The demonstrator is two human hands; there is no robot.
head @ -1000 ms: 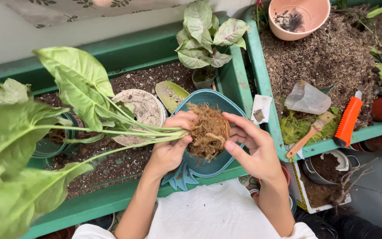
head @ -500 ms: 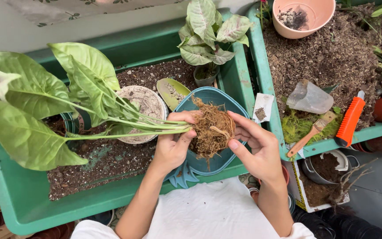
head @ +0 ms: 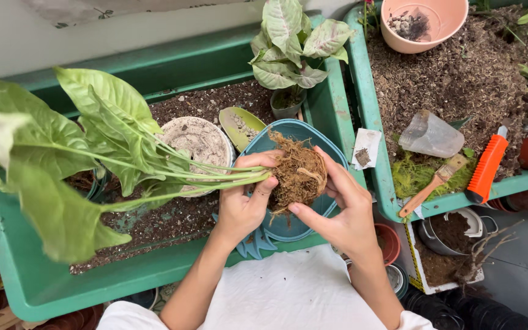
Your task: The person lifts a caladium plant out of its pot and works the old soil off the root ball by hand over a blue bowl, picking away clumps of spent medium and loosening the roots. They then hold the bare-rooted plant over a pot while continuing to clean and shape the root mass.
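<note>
Left hand (head: 242, 205) clamped on plant (head: 93, 143) stems beside root ball (head: 297, 174), right hand (head: 337, 211) fingers pinching roots, all over teal pot (head: 331, 150), tray (head: 38, 287) rim below, white pot (head: 200, 140) left.

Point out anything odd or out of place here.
The plant is out of any pot, held sideways with its root ball bare between the left hand and right hand. Soil lies loose across the right tray.
</note>
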